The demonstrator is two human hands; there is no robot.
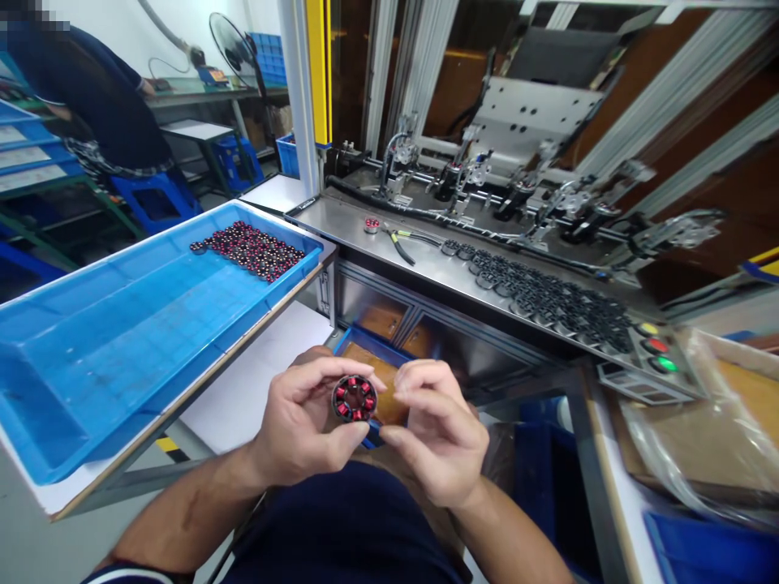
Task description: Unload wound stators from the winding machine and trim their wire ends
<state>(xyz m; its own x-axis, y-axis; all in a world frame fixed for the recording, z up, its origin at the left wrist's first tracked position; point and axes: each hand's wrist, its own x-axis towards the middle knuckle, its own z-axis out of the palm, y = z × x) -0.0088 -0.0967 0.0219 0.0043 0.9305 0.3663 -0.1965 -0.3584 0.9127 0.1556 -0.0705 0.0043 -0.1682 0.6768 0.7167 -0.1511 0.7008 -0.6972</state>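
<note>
While the left grip [298, 422] is pinching a coil ring [357, 414], the right grip [443, 434] is hovering beside it

As both grips are working in front of the dark shirt [346, 523], the coil ring is resting in the left one, its open face turning toward the head camera. The index finger is curling over the top of the rim and the thumb is bracing below, so this grip is clamping on the ring. The right grip is standing just to the side, thumb and fingertips parting; nothing is clearly showing between them.

Careful handling is, by my judgement, depending on pressure that is bearing on the outer rim, with skin avoiding the red windings [371, 403]. The left grip is ideally holding level while the face is catching the light, and the right fingertips are best touching lightly, without nudging the ring askew.

Toward the left, a blue tray [139, 304] is carrying a cluster of similar rings [256, 251] at its far end. On the steel counter [341, 221], a lone ring [371, 225], pliers [402, 250] and many black parts [548, 296] are lying.
</note>
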